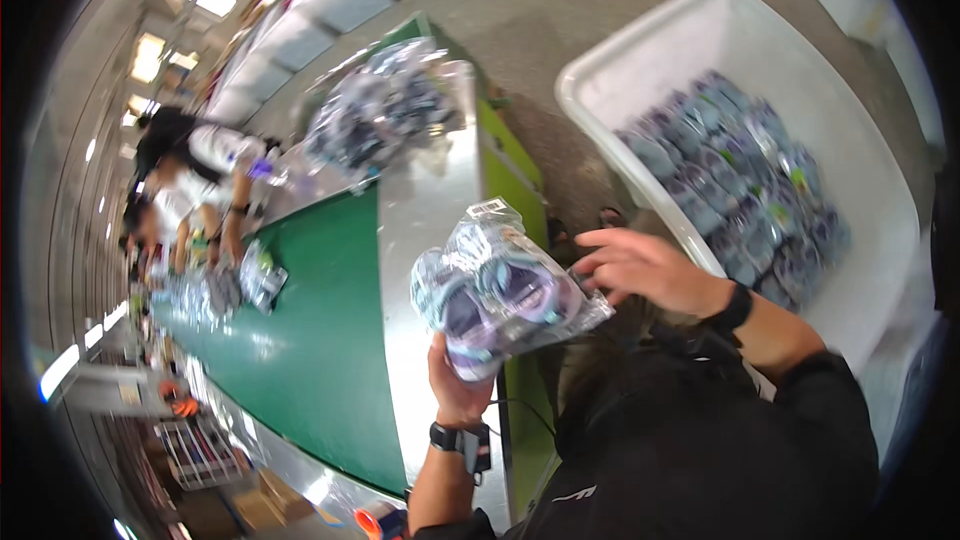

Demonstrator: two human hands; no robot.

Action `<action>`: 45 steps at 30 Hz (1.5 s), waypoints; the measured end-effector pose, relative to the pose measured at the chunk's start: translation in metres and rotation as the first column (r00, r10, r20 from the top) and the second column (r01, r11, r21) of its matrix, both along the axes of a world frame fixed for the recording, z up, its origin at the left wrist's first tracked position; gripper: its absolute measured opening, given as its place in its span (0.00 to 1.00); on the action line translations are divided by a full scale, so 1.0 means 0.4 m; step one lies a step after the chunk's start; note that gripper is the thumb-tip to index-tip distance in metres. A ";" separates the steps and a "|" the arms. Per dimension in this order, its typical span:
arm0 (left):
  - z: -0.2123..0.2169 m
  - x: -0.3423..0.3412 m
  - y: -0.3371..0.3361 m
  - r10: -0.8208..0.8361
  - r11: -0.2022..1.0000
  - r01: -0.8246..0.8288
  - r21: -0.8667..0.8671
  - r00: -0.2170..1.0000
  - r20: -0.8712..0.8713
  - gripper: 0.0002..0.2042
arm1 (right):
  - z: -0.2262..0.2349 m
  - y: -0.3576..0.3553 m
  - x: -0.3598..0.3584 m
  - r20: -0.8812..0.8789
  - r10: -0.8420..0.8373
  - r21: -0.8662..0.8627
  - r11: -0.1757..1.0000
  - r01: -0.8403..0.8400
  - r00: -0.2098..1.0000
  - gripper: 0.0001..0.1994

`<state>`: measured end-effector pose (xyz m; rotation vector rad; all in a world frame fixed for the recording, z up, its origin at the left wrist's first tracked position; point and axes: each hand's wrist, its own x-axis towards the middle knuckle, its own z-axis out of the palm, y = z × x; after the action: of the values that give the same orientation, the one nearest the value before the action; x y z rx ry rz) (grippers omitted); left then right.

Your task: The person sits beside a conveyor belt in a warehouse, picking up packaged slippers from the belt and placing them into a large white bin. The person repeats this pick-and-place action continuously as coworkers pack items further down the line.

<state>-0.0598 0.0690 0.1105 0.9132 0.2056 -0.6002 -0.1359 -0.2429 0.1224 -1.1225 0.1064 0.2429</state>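
A clear plastic bag (500, 290) holds what looks like a pair of light blue and purple shoes. My left hand (457, 385) is closed on its lower end, above the metal end of the conveyor. A printed label shows at the bag's far tip. Just right of the bag's loose, crinkled edge is my right hand (650, 270), its fingers stretched out and apart with nothing held; whether a fingertip touches the plastic I cannot tell.
A large white tub (640, 180) with many similar bagged pairs stands at the right. The green conveyor belt (320, 340) runs left, with more bagged goods (380, 105) heaped at its far corner. Other people (190, 170) work along the belt. An orange tape roll (375, 520) lies near.
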 end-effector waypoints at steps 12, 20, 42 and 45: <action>-0.123 -0.159 -0.025 -0.149 0.988 0.151 0.041 0.987 -0.053 0.50 | -0.077 0.088 -0.093 0.329 -0.153 -0.287 0.924 0.253 0.932 0.50; -0.148 -0.125 -0.051 -0.031 0.988 0.036 0.150 0.999 -0.030 0.44 | -0.049 0.033 -0.117 0.322 -0.069 -0.290 0.942 0.168 0.944 0.44; -0.057 -0.004 -0.416 -0.841 0.531 0.747 0.399 0.523 0.140 0.29 | -0.137 -0.400 -0.671 -0.139 -0.772 -0.436 0.610 0.662 0.620 0.18; -0.076 0.047 -0.343 -0.770 0.603 0.704 0.375 0.636 0.043 0.28 | -0.158 -0.448 -0.810 -0.183 -0.917 -0.302 0.395 0.868 0.354 0.21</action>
<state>-0.0412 -0.0680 0.0800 1.3905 -0.3078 -1.2776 -0.4598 -0.4222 0.0592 -1.0079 1.0587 -0.6238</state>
